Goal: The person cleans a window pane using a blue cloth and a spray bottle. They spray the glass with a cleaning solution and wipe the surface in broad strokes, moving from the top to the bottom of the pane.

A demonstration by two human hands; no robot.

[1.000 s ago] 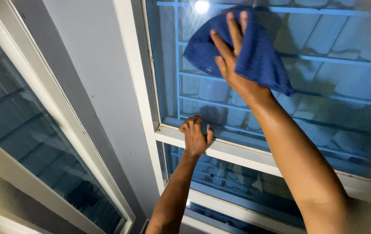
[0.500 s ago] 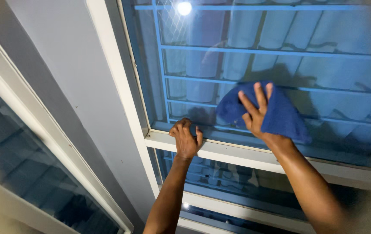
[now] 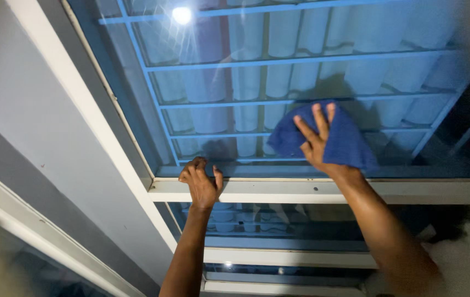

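Right hand (image 3: 316,147): I see fingers (image 3: 318,118) spread flat, pressing blue cloth (image 3: 338,140) against window pane (image 3: 246,88); nothing gripped. Cloth bunched, long axis slanting from upper left to lower right, lower corner pointing toward white crossbar (image 3: 301,191); sits just above crossbar. Left hand (image 3: 202,181): fingers curled over crossbar's top edge, thumb on its front face. Blue grille bars (image 3: 279,60) behind pane, above crossbar.

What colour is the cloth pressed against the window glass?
The cloth is dark blue, plain, seen in the head view.
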